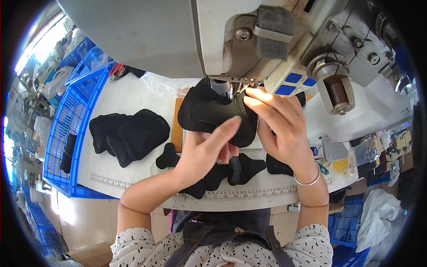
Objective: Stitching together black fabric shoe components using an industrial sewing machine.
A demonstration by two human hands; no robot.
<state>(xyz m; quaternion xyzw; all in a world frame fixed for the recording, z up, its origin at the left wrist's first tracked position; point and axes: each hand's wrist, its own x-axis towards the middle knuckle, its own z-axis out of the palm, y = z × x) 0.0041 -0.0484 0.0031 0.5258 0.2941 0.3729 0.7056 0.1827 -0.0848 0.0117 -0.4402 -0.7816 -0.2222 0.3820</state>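
Head view: a sewing machine fills the top of the frame and hides the far edge of the black padded piece.
Black padded piece: upper centre, under the presser foot, its near edge toward the middle of the frame.
Thread spool: a brown spool sits on the machine at upper right.
Left side: a blue basket stands beside the worktable; a stack of black pieces lies at left centre.
Upper left: red-handled scissors lie near clear plastic film.
Below the hands: small black pieces lie scattered around the lower centre, just above a ruler strip, partly covered by the left forearm.
Left hand: reaching up from lower left, this hand grips the near edge, thumb on top, fingers curled underneath.
Right hand: coming from lower right, this hand lays its extended fingertips on the right-hand edge, just beside the presser foot; whether its thumb pinches, I cannot tell.
Right wrist: a bracelet circles it.
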